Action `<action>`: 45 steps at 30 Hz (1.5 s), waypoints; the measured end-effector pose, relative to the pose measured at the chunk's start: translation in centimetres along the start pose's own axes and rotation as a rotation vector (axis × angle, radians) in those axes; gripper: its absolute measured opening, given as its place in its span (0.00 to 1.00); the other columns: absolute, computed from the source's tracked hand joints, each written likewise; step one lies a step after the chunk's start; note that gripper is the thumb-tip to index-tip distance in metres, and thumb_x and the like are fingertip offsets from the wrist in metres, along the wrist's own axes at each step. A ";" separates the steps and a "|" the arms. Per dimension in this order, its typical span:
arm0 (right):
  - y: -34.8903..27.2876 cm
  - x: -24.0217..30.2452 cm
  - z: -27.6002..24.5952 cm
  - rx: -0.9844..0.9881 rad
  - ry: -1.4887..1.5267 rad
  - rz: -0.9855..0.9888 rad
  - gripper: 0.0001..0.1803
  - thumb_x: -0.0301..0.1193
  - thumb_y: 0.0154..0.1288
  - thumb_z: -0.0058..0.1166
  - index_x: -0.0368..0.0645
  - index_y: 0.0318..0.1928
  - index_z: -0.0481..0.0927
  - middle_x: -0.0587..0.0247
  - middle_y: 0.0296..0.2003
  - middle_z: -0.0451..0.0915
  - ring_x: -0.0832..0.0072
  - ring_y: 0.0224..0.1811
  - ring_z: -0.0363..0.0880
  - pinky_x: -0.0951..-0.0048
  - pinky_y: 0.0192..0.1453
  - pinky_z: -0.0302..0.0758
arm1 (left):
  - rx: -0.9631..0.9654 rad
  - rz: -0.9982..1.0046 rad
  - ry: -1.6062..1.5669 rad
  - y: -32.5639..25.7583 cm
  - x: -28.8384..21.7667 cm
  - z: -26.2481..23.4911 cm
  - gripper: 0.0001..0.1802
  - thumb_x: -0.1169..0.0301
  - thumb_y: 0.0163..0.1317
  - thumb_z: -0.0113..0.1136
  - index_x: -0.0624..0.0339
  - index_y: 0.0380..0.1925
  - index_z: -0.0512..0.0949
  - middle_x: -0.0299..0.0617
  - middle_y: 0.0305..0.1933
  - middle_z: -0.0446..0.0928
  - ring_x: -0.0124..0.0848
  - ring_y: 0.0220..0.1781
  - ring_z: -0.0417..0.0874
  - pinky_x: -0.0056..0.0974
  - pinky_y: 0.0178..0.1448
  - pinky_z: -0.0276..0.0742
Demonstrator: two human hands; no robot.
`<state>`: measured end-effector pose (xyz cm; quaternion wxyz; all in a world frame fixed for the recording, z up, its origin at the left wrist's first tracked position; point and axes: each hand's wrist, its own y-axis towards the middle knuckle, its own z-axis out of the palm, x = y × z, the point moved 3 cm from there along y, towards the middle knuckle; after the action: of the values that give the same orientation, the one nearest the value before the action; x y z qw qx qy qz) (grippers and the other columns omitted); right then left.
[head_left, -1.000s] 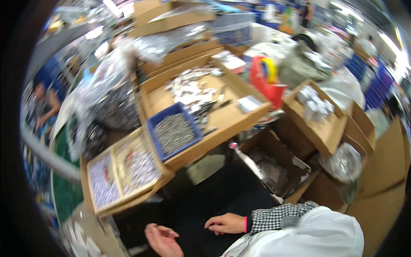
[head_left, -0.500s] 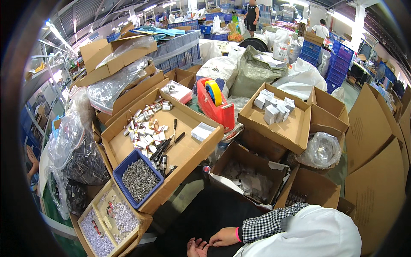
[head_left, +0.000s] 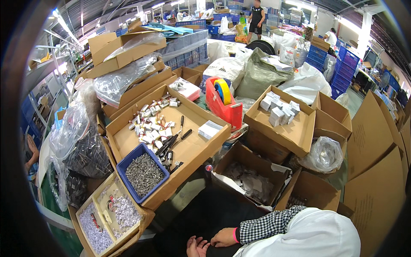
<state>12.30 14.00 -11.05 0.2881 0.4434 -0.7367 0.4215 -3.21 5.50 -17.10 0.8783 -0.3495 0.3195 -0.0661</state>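
Note:
Over a black cloth (head_left: 201,214) at the bottom of the view, my hands rest against each other. My left hand (head_left: 197,247) lies palm up with its fingers loosely bent and apart, holding nothing visible. Bent down and close together, the fingers of my right hand (head_left: 223,237) touch the left fingers; their tips are hidden, and I cannot make out anything between them. A pink band circles the right wrist, below a black-and-white checked sleeve (head_left: 269,225). Nearest ahead stands a cardboard tray (head_left: 192,124) with small white parts (head_left: 152,128), black-handled screwdrivers (head_left: 169,143) and a blue bin (head_left: 124,165) of metal pieces.
A divided box (head_left: 100,212) of small pale parts sits at lower left. Behind the tray stands a red tape dispenser (head_left: 224,107). Rightward are a tray of small white boxes (head_left: 295,137), an open carton (head_left: 244,158) and tall cardboard sheets (head_left: 372,188). A person (head_left: 255,19) stands far back.
The view has turned slightly, so the trays and bins sit a little farther right and lower. My hands keep nearly the same pose. A distant person in white now leans over.

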 end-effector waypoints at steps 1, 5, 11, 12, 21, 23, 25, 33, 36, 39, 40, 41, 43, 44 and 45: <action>0.0 0.0 0.0 -0.002 -0.005 -0.006 0.15 0.37 0.63 0.47 0.45 0.46 0.77 0.55 0.38 0.81 0.57 0.43 0.79 0.59 0.48 0.73 | -0.003 -0.002 -0.003 0.0 0.0 0.1 0.18 0.67 0.63 0.54 0.58 0.52 0.69 0.48 0.48 0.72 0.44 0.47 0.74 0.51 0.53 0.75; 0.2 0.1 0.1 -0.003 -0.023 -0.005 0.15 0.38 0.63 0.47 0.45 0.46 0.77 0.54 0.38 0.81 0.57 0.43 0.78 0.60 0.48 0.74 | 0.011 0.006 0.009 -0.5 -0.6 0.4 0.16 0.68 0.63 0.54 0.55 0.51 0.70 0.44 0.48 0.73 0.43 0.49 0.73 0.51 0.51 0.74; 0.3 -0.1 0.0 0.011 -0.025 -0.023 0.15 0.38 0.63 0.48 0.45 0.46 0.77 0.55 0.38 0.81 0.56 0.43 0.79 0.59 0.47 0.74 | 0.861 0.524 -0.584 -7.2 -8.8 -0.4 0.13 0.61 0.58 0.61 0.51 0.41 0.77 0.35 0.52 0.73 0.42 0.54 0.70 0.52 0.54 0.67; 0.4 -0.2 0.1 0.008 -0.007 -0.025 0.15 0.38 0.63 0.48 0.45 0.46 0.77 0.55 0.38 0.81 0.57 0.43 0.79 0.59 0.47 0.74 | 0.885 0.607 -0.572 -8.3 -10.2 -1.1 0.13 0.60 0.58 0.62 0.51 0.41 0.78 0.36 0.53 0.73 0.43 0.55 0.69 0.52 0.54 0.66; 1.9 -1.6 0.6 -0.083 0.023 -0.028 0.14 0.38 0.64 0.47 0.46 0.44 0.77 0.53 0.34 0.81 0.55 0.38 0.80 0.58 0.44 0.75 | 0.512 0.151 -0.499 -3.0 -3.7 -0.7 0.13 0.63 0.67 0.48 0.55 0.46 0.74 0.42 0.51 0.76 0.44 0.53 0.74 0.55 0.59 0.69; 2.3 -2.3 0.6 -0.125 0.028 0.007 0.14 0.38 0.64 0.47 0.46 0.43 0.78 0.53 0.32 0.81 0.55 0.36 0.80 0.58 0.42 0.75 | 0.267 -0.018 -0.287 -1.5 -0.5 -0.3 0.12 0.65 0.66 0.50 0.56 0.46 0.74 0.42 0.48 0.77 0.41 0.51 0.76 0.51 0.58 0.70; 2.5 -2.7 0.5 -0.193 0.021 -0.007 0.13 0.38 0.64 0.46 0.46 0.43 0.78 0.52 0.30 0.81 0.54 0.33 0.79 0.58 0.39 0.76 | 0.046 -0.079 -0.010 -0.4 0.7 -0.5 0.11 0.67 0.64 0.54 0.56 0.45 0.74 0.42 0.46 0.77 0.40 0.47 0.77 0.48 0.57 0.72; 3.2 -3.2 0.6 -0.167 0.011 0.040 0.14 0.40 0.65 0.45 0.48 0.44 0.78 0.54 0.33 0.82 0.55 0.36 0.80 0.60 0.42 0.76 | 0.062 -0.051 -0.135 0.6 -0.3 -0.6 0.11 0.67 0.65 0.54 0.55 0.45 0.74 0.44 0.45 0.77 0.41 0.47 0.77 0.50 0.57 0.72; 3.4 -3.4 0.8 -0.140 0.006 0.062 0.15 0.40 0.65 0.44 0.48 0.45 0.78 0.54 0.33 0.82 0.56 0.36 0.80 0.60 0.42 0.76 | 0.050 -0.054 -0.118 0.5 0.0 -0.9 0.10 0.67 0.65 0.54 0.55 0.44 0.74 0.44 0.44 0.77 0.42 0.47 0.77 0.51 0.57 0.72; 3.5 -3.5 0.8 -0.147 -0.016 0.043 0.15 0.40 0.65 0.44 0.48 0.45 0.78 0.54 0.33 0.82 0.55 0.36 0.80 0.59 0.42 0.76 | 0.029 -0.035 -0.104 0.5 0.2 -1.0 0.07 0.68 0.65 0.54 0.55 0.41 0.74 0.44 0.44 0.77 0.42 0.47 0.77 0.51 0.56 0.72; 3.5 -3.5 0.8 -0.153 -0.020 0.034 0.15 0.40 0.65 0.44 0.48 0.45 0.78 0.54 0.33 0.82 0.55 0.36 0.80 0.59 0.42 0.76 | 0.036 -0.029 -0.105 0.5 0.2 -1.0 0.06 0.68 0.65 0.54 0.55 0.40 0.74 0.44 0.44 0.77 0.42 0.47 0.77 0.51 0.56 0.72; 3.5 -3.5 0.9 -0.140 -0.023 0.040 0.15 0.40 0.65 0.44 0.48 0.45 0.78 0.54 0.32 0.82 0.55 0.36 0.80 0.59 0.42 0.76 | 0.044 -0.023 -0.104 0.5 0.2 -1.0 0.05 0.69 0.65 0.53 0.55 0.39 0.74 0.44 0.43 0.77 0.42 0.47 0.77 0.51 0.57 0.71; 3.5 -3.3 0.9 -0.144 -0.043 0.054 0.15 0.40 0.65 0.44 0.48 0.45 0.78 0.54 0.32 0.82 0.55 0.36 0.80 0.59 0.42 0.76 | 0.056 -0.012 -0.103 0.5 0.1 -1.0 0.04 0.69 0.65 0.53 0.55 0.38 0.74 0.44 0.43 0.77 0.42 0.47 0.77 0.51 0.56 0.71; 3.4 -3.3 0.9 -0.156 -0.042 0.070 0.15 0.40 0.65 0.44 0.48 0.45 0.78 0.54 0.32 0.82 0.55 0.36 0.80 0.59 0.42 0.76 | 0.062 -0.015 -0.098 0.4 0.0 -1.0 0.04 0.69 0.65 0.53 0.55 0.37 0.74 0.44 0.42 0.77 0.42 0.47 0.77 0.51 0.56 0.72; 3.4 -3.2 0.8 -0.171 -0.023 0.064 0.14 0.40 0.64 0.45 0.48 0.43 0.79 0.53 0.32 0.82 0.55 0.36 0.80 0.59 0.42 0.76 | 0.070 -0.026 -0.088 0.4 0.0 -0.9 0.03 0.70 0.65 0.53 0.55 0.36 0.74 0.44 0.42 0.77 0.42 0.47 0.77 0.51 0.56 0.72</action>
<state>10.60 15.41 -15.22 0.3028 0.3984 -0.7871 0.3606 -3.85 5.24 -17.84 0.9022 -0.3253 0.2734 -0.0734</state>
